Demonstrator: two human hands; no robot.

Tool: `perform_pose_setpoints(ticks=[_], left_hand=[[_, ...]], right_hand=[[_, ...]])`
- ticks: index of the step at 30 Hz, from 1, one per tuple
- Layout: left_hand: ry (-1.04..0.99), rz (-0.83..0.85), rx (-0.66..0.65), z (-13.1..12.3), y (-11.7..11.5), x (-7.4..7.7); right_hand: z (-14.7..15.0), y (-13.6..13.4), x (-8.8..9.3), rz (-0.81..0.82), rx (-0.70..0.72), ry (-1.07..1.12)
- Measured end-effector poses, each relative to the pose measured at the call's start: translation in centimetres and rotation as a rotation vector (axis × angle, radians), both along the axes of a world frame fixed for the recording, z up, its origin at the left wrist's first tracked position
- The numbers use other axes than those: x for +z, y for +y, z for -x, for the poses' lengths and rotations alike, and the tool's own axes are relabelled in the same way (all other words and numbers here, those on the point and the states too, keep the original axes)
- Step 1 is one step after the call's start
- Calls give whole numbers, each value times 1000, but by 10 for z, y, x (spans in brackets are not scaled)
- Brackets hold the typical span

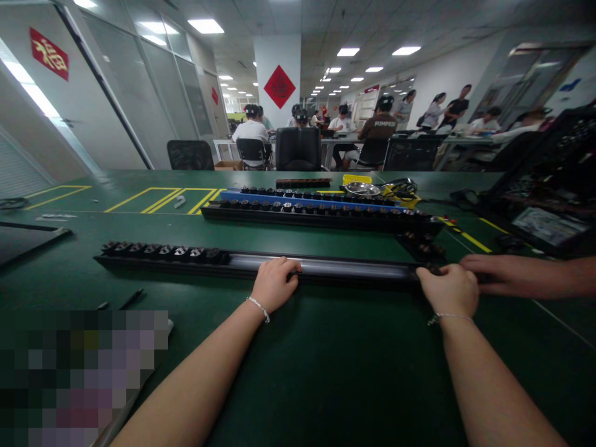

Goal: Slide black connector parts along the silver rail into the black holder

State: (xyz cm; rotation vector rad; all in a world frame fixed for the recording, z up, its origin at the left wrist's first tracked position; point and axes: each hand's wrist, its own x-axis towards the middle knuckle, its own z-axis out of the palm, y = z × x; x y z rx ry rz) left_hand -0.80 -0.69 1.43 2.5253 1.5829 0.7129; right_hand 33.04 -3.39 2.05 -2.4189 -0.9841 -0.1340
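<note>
A long black rail (358,268) lies across the green table in front of me. Small dark round parts (165,249) stand in a row along its left portion, and the rest of its channel shows bare and shiny. My left hand (275,282) is closed over the front edge near the middle of the rail. At the right end my right hand (451,290) is closed on the rail, with a small dark part partly hidden by the fingers. Another person's hand (493,276) reaches in from the right, right beside my right hand.
Behind lie a second black rail (279,215) and a blue rail (316,200), both with rows of parts. A metal bowl (362,189), a yellow tray (357,179) and cables (403,186) sit farther back. A dark machine (549,186) stands at right. People work at distant tables.
</note>
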Motion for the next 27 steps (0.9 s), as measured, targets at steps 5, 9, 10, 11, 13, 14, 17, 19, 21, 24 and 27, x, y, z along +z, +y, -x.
perform_pose_setpoints(ticks=[5,9,10,11,13,14,17,19,21,24,27], left_hand=[[2,-15,-8,1,1,-1],[-2,-5,-8,1,1,-1],[-3,-1,-9,1,1,-1],[-4,1,-9,1,1,0],[-9,-3,-14,1,0,0],[-11,-5,-17,2,0,0],[-11,-3,-16,2,0,0],[-7,3,-13,2,1,-1],[-6,4,-13,2,1,-1],[-7,-5,-19,2,1,-1],[-11,-19,-28,3,1,-1]], right_hand=[[-2,1,0,27,-39,34],[-6,-2,1,13,-61,48],[-7,-3,2,4,-69,50],[-9,-3,2,1,-78,56],[-11,-4,2,6,-97,69],[-12,-5,2,11,-100,76],[-16,-5,3,11,-104,76],[-22,-6,2,5,-131,84],[-30,-7,1,-15,-171,89],[-45,-8,-2,-39,-209,90],[-54,-7,-7,30,-215,145]])
